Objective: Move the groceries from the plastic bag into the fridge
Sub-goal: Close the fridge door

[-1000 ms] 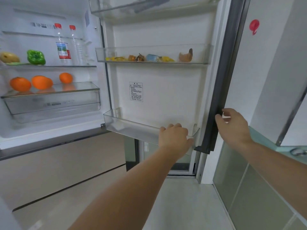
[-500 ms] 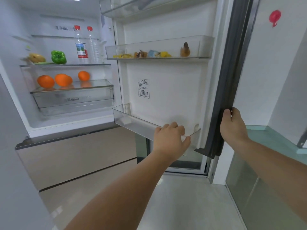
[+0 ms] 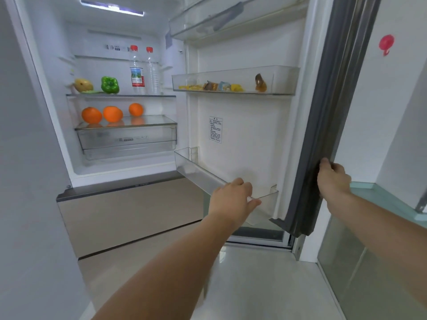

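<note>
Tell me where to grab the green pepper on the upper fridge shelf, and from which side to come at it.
Take the green pepper round its broad lobed body, probably from the front and slightly above. It sits upright near the shelf's front edge, with a yellowish fruit at its left and bottles at its right, so a side approach looks cramped.

My left hand point(image 3: 233, 199) curls over the clear, glossy plastic door bin point(image 3: 203, 174); my right hand point(image 3: 332, 179) grips the dark rubbery, matt gasket point(image 3: 323, 125) on the door's edge. The door liner point(image 3: 249, 135) is smooth white plastic with a paper label point(image 3: 215, 129). The shelves point(image 3: 124, 124) look like glass, the drawer point(image 3: 127, 140) beneath them clear plastic. The oranges point(image 3: 112, 113) are matt, the green pepper point(image 3: 110, 85) shiny. The floor point(image 3: 265, 285) is glossy.
</note>
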Action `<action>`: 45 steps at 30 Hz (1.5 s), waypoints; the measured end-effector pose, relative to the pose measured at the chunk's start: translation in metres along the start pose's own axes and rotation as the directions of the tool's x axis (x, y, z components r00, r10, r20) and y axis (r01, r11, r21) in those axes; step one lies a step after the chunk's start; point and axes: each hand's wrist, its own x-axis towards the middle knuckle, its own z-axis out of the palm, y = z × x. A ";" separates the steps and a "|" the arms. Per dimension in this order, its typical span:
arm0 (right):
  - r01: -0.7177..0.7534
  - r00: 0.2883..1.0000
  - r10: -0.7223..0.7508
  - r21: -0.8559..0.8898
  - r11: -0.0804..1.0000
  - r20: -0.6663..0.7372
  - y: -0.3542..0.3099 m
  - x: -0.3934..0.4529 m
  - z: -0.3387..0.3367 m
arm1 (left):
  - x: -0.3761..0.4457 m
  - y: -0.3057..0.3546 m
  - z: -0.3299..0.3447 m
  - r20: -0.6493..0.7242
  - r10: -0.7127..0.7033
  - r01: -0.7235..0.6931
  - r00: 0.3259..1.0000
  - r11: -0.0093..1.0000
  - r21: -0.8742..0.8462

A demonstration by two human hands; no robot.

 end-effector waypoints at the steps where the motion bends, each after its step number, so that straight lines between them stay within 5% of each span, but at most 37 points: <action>1: 0.004 1.000 -0.004 0.008 1.000 0.021 -0.001 -0.008 0.001 | -0.006 -0.007 -0.004 -0.003 -0.002 0.002 1.000 1.000 -0.008; 14: 0.304 0.940 -0.315 0.102 0.947 0.133 -0.002 -0.116 0.019 | -0.081 -0.091 -0.057 -0.002 -0.178 0.177 0.984 0.981 -0.081; 17: 0.461 0.871 -0.460 0.041 0.887 0.173 -0.009 -0.144 0.029 | -0.096 -0.107 -0.068 -0.031 -0.226 0.220 0.974 0.965 -0.141; 21: 0.712 0.693 -0.697 -0.030 0.701 0.184 -0.019 -0.168 0.055 | -0.113 -0.121 -0.088 -0.171 -0.192 0.160 0.966 0.969 -0.186; 30: 0.877 0.451 -0.830 0.011 0.481 0.328 -0.061 -0.218 0.124 | -0.153 -0.140 -0.114 -0.482 0.072 -0.103 0.873 0.994 -0.039; 39: 0.877 0.390 -0.859 0.150 0.457 0.332 -0.094 -0.264 0.216 | -0.184 -0.205 -0.132 -0.517 0.001 0.036 0.856 0.998 0.061; 45: 0.877 0.372 -0.897 0.225 0.424 0.240 -0.110 -0.280 0.281 | -0.181 -0.250 -0.133 -0.487 -0.263 0.195 0.833 0.963 -0.186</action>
